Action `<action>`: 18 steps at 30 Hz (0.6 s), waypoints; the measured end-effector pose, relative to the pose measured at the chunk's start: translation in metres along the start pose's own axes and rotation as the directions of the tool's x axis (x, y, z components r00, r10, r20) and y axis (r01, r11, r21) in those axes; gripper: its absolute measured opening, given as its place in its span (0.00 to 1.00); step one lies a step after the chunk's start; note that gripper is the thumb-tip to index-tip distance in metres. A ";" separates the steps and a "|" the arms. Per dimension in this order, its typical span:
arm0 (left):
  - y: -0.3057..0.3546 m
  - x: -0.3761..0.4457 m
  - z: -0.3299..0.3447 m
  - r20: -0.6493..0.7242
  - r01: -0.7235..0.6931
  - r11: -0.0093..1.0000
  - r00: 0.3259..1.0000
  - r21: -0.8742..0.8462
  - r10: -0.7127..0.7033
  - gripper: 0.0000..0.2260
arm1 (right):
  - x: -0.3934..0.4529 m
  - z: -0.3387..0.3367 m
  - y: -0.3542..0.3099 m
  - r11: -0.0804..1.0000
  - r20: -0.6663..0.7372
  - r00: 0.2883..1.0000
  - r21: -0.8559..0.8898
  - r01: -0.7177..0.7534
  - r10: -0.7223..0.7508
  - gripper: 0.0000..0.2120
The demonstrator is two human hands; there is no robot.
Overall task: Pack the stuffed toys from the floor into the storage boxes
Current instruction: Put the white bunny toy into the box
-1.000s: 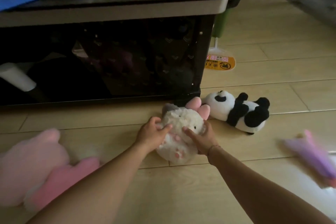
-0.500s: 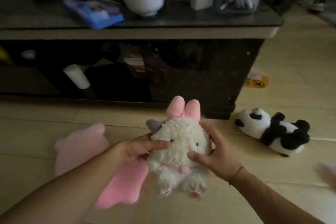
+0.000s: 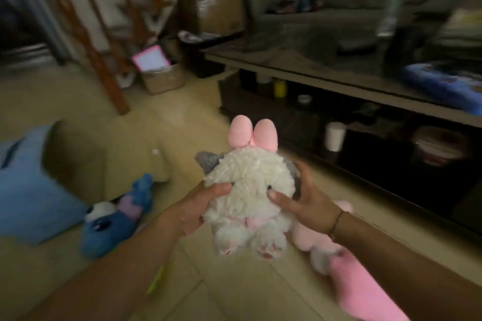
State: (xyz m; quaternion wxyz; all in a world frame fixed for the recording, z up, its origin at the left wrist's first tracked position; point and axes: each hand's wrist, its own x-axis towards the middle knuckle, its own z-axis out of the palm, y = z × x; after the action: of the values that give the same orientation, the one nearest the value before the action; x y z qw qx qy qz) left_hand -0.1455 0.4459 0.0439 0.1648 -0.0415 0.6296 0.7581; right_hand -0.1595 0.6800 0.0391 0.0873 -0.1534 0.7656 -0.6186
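Lifted off the floor since the earlier frame, the white plush (image 3: 249,190) is now held in mid-air, grasped by the left hand (image 3: 200,210) and right hand (image 3: 303,202). Nothing is seen packed yet; a blue plush (image 3: 117,219) and a pink plush (image 3: 347,268) are left on the floor, near a beige box (image 3: 104,156).

Counts: three stuffed toys, two hands, two boxes.

One white toy (image 3: 249,190), one blue toy (image 3: 114,221) and one pink toy (image 3: 352,276). One left hand (image 3: 198,211) and one right hand (image 3: 307,203). One blue box (image 3: 28,190) and one tan box (image 3: 161,79). One table (image 3: 339,65), with one bottle (image 3: 392,0) on it and one white cup (image 3: 334,136) beneath. One ladder (image 3: 86,31).
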 end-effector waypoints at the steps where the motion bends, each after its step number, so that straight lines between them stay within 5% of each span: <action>1: 0.004 -0.013 -0.027 -0.044 -0.014 1.000 0.999 -0.007 0.013 0.45 | 0.014 0.030 -0.005 0.999 0.052 0.998 0.020 0.026 -0.027 0.47; 8: 0.041 -0.083 -0.180 -0.164 -0.127 0.989 0.980 -0.070 0.114 0.46 | 0.076 0.195 -0.066 0.977 0.182 0.979 0.208 0.052 -0.090 0.29; 18: 0.030 -0.113 -0.256 -0.280 -0.258 0.960 0.934 -0.105 0.220 0.43 | 0.115 0.279 -0.088 0.972 0.302 0.945 0.227 0.058 -0.127 0.33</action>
State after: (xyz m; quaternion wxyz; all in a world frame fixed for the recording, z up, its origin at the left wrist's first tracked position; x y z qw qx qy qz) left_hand -0.0853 0.1709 0.0503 -0.0180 -0.0770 0.5916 0.8024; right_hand -0.1662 0.3669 0.0697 0.1950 -0.2754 0.6626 -0.6687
